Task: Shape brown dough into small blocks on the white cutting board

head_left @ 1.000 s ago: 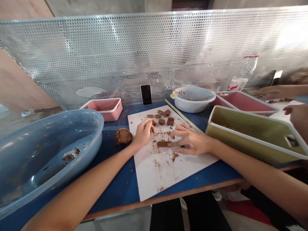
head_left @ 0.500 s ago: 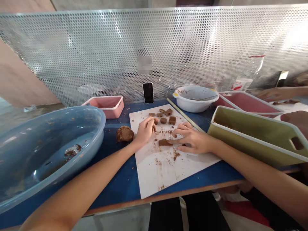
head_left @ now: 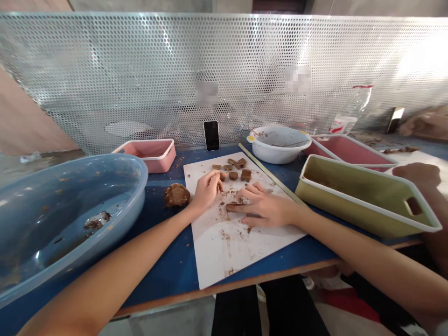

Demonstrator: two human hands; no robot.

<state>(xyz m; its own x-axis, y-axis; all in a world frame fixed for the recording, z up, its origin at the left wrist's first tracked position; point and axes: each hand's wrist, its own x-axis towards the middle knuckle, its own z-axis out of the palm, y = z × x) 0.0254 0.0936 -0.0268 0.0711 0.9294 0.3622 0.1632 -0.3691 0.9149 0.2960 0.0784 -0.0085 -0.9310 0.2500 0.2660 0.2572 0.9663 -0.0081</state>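
My right hand lies palm down over the white board, fingers spread. Its index finger rests along a brown clay strip, whose far part is hidden beneath the hand. Loosely bent, my left hand rests at the board's left side, its fingertips beside a small brown clay piece. I see no grip on that piece. Several short clay pieces lie behind the hands, and crumbs are scattered over the board. A larger clay lump sits left of the board.
At left stands a big blue basin with a pink tray behind it. A phone leans on the perforated metal panel. A pale stick, white bowl, green bin, pink bin and bottle are at right.
The view has shifted slightly. My right hand has slid left over the clay strip and covers more of it. My left hand has stayed by the small piece.
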